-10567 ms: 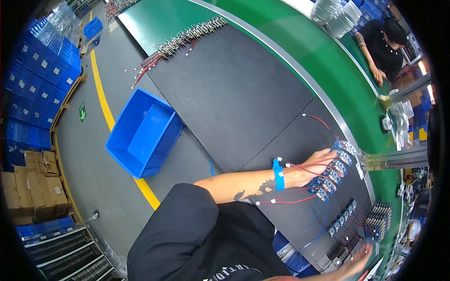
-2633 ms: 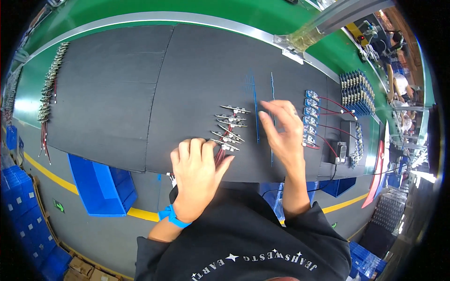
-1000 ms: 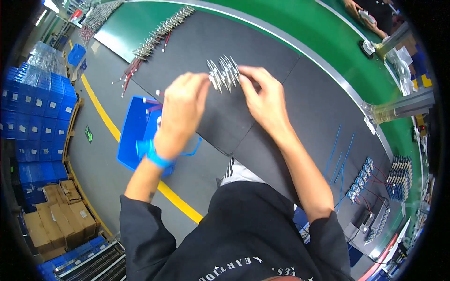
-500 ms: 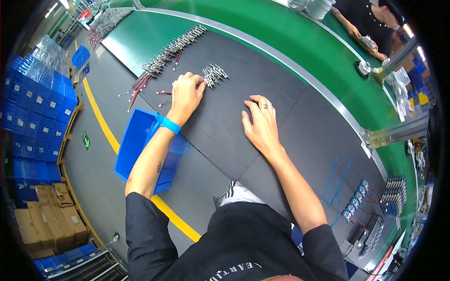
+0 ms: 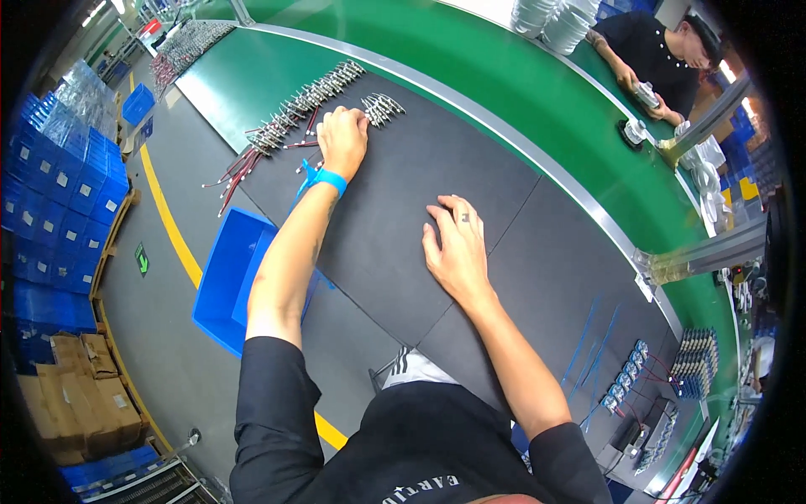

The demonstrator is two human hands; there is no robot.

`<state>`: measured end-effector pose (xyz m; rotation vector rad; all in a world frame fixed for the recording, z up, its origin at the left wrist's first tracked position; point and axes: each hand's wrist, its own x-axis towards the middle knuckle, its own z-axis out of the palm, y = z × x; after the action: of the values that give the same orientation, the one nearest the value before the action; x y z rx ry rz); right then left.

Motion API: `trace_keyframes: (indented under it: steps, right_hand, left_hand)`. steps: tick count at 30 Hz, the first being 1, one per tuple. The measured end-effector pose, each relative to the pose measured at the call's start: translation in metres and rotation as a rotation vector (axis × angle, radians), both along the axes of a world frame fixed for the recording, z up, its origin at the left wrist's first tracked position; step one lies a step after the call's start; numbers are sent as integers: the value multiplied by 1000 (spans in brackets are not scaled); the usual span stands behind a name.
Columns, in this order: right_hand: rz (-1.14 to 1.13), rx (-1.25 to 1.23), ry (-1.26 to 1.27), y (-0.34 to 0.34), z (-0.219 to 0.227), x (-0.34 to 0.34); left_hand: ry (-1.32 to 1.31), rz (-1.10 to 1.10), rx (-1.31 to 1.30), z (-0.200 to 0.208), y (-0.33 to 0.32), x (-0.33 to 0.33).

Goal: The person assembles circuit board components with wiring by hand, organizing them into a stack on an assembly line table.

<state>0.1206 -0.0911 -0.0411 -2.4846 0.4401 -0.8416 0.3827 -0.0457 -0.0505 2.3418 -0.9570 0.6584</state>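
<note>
Where the left hand (image 5: 342, 139) reaches to the far edge of the dark desk (image 5: 470, 277), its fingers (image 5: 346, 116) are curled down onto the mat beside a small cluster of metal-tipped parts (image 5: 383, 107); whether they pinch anything cannot be told, since the knuckles hide the tips. The cluster is a short fan of thin silvery pieces lying side by side, touching or just off the fingertips, its row running along the desk's far edge and each piece pointing across it toward the green belt (image 5: 537, 92). Just left of the hand lies a longer row of the same parts (image 5: 306, 105), with red wires (image 5: 239, 168) trailing toward the desk's near-left corner. A blue band (image 5: 323, 178) circles the left wrist. The right hand (image 5: 457, 248) lies flat and spread near the middle of the desk, palm down, holding nothing. Below the desk's left edge a blue bin (image 5: 227, 286) stands on the floor; its contents cannot be made out.
</note>
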Motion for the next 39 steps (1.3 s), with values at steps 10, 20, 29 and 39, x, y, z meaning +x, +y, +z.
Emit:
trace_keyframes:
  steps: [10,20,29,39]
  right_hand:
    - [2,-18,1,0,3,0]
    - [-9,-4,7,0,4,1]
    - [-4,0,-8,0,4,2]
    - [-4,-11,-7,0,3,0]
  left_hand:
    - [8,260,-50,-10,-38,43]
    - [2,161,-16,-6,-28,44]
    - [-111,326,146,-5,-31,34]
    - [-170,316,57,-12,-29,41]
